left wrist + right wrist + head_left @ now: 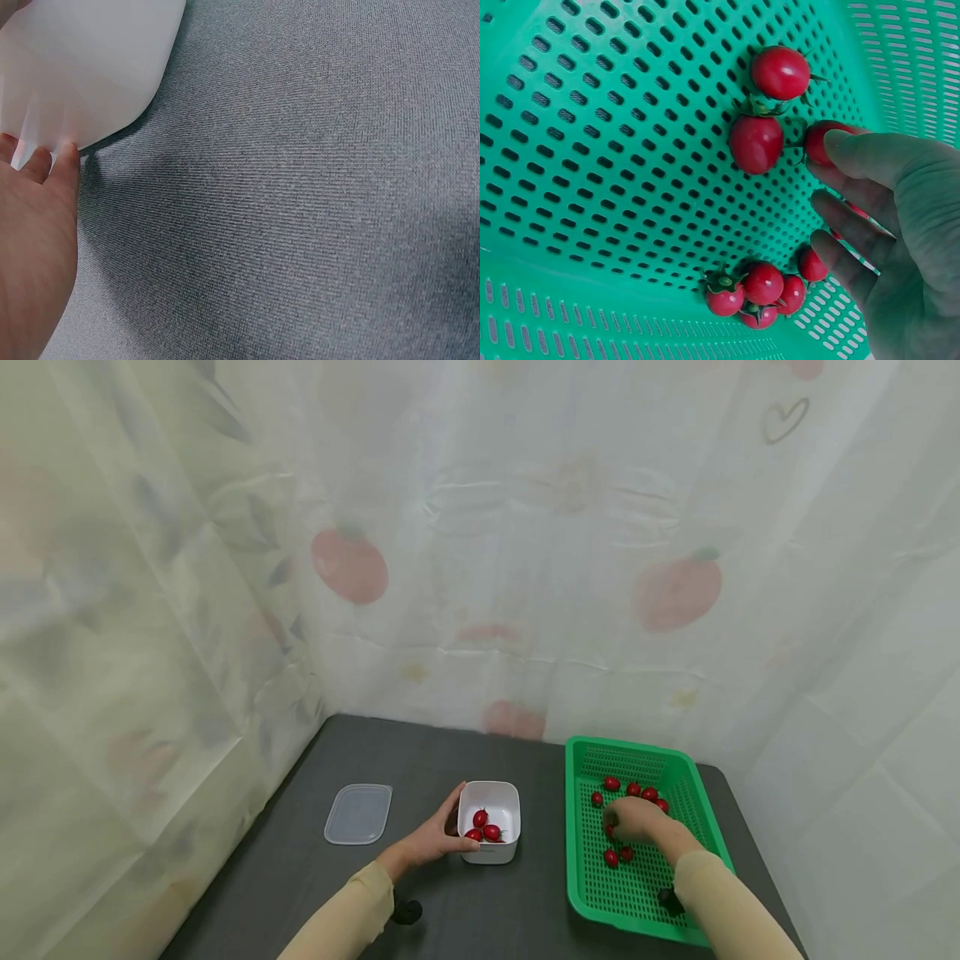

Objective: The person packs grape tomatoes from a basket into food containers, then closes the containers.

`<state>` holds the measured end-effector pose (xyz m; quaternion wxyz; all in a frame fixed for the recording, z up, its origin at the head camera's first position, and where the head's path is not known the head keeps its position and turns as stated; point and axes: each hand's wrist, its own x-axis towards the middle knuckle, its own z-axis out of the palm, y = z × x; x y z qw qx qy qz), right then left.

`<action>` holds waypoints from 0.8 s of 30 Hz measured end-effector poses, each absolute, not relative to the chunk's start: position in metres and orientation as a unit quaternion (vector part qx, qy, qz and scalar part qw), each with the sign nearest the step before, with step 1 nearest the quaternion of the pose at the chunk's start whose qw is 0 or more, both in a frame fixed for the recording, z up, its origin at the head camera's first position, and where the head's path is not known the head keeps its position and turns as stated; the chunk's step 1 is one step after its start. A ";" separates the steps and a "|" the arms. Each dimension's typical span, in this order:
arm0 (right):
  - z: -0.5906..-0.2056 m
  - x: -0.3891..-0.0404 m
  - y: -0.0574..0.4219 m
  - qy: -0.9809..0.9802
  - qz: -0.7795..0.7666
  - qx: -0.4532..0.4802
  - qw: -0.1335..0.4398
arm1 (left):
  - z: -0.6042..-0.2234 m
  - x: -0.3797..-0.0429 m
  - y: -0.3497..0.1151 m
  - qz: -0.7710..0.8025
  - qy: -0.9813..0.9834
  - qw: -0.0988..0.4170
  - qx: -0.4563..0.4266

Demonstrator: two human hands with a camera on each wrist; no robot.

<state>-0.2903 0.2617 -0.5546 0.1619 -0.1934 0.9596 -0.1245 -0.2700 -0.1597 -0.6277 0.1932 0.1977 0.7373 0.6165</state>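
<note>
Cream sleeves [742,902] reach toward glossy, stemmed red tomatoes [756,146].

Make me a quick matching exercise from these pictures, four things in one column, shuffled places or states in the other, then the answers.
1. Translucent square plastic lid
2. White square plastic tub
3. Green perforated plastic basket
4. Bare right hand

A. Gripped by the bare left hand
B. Pinching a small red tomato
C. On the dark grey table's right side
D. Flat, on its left side

Pairs: 1-D, 2-A, 3-C, 4-B
</note>
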 end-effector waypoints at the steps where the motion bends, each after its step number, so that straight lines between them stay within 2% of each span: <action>1: -0.554 -0.291 0.262 0.959 -0.128 -0.196 0.158 | -0.628 -0.270 -0.160 0.616 0.737 0.193 0.197; 24: -0.519 -0.292 0.264 0.948 -0.198 -0.229 0.099 | -0.629 -0.270 -0.160 0.614 0.742 0.190 0.193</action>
